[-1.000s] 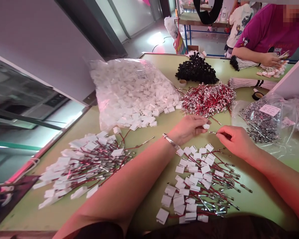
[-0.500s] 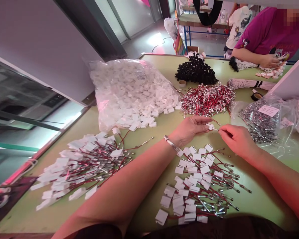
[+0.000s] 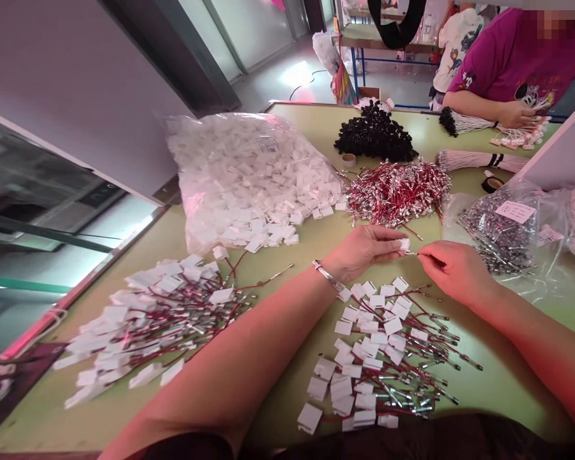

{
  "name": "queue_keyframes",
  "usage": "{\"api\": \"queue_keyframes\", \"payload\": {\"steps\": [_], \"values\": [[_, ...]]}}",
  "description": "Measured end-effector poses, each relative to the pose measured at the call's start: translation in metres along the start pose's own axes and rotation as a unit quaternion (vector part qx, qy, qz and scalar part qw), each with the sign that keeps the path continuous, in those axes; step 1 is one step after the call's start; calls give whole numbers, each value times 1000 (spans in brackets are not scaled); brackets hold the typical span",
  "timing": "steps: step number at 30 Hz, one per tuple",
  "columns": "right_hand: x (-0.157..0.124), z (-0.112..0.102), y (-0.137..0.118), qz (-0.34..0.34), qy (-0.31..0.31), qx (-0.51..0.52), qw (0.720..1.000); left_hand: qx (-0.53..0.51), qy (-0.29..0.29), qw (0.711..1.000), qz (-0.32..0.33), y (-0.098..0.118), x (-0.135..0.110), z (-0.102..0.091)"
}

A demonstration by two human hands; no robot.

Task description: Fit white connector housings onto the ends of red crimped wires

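Observation:
Between thumb and fingers, my left hand [image 3: 370, 248] pinches a small white plastic connector housing [image 3: 404, 245]. Close to its right, my right hand [image 3: 453, 267] is closed in a pinch on a thin wire end with a metal terminal [image 3: 411, 253], which meets the housing; how deep it sits I cannot tell. Below the hands lies a group of white housings with red wires and glass fuses [image 3: 393, 345]. A larger heap of similar wired housings [image 3: 163, 313] is at the left. Just beyond my hands is a pile of red wires with metal terminals [image 3: 397, 191].
A clear bag of white housings [image 3: 259, 179] spills open at the back left. Black parts [image 3: 376, 134], a tape roll [image 3: 492, 184], bundled white wires [image 3: 482, 161] and a bag of fuses [image 3: 501, 230] lie farther off. Across the green table [image 3: 306, 115] a co-worker [image 3: 512, 70] handles white wires.
The wire terminal and the housing are slightly closer together, my right hand having shifted a little left. The whole view has moved slightly; the piles look the same.

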State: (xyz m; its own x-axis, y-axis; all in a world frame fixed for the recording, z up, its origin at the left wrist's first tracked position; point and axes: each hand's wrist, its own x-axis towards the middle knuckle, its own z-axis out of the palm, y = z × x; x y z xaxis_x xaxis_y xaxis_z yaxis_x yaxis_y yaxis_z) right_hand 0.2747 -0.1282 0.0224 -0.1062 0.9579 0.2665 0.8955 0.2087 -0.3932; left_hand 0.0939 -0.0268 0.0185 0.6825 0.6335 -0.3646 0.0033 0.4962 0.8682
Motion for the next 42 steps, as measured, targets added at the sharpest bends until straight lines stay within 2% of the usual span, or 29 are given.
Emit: {"api": "queue_keyframes", "payload": {"steps": [8, 14, 21, 25, 31, 35, 38, 39, 42], "values": [[1, -3, -3, 31, 4, 62, 998, 23, -15, 1000, 1, 1, -1, 0], [2, -3, 0, 26, -14, 15, 999, 50, -21, 998, 23, -1, -1, -1], [1, 0, -5, 15, -36, -35, 999, 160, -19, 986, 51, -2, -3, 9], [2, 1, -4, 45, -45, 66, 996, 115, -36, 992, 40, -5, -2, 10], [2, 8, -4, 64, -93, 142, 983, 63, -59, 996, 23, -10, 1, 3], [0, 9, -10, 117, -133, 185, 967, 120, -63, 990, 25, -10, 0, 5], [5, -1, -3, 131, -169, 191, 958, 242, -56, 969, 18, -4, -2, 6], [8, -5, 2, 130, -152, 179, 963, 295, -54, 954, 18, -1, -3, 6], [21, -8, 19, 138, -23, 90, 986, 414, -83, 906, 14, 9, -8, 3]]}}
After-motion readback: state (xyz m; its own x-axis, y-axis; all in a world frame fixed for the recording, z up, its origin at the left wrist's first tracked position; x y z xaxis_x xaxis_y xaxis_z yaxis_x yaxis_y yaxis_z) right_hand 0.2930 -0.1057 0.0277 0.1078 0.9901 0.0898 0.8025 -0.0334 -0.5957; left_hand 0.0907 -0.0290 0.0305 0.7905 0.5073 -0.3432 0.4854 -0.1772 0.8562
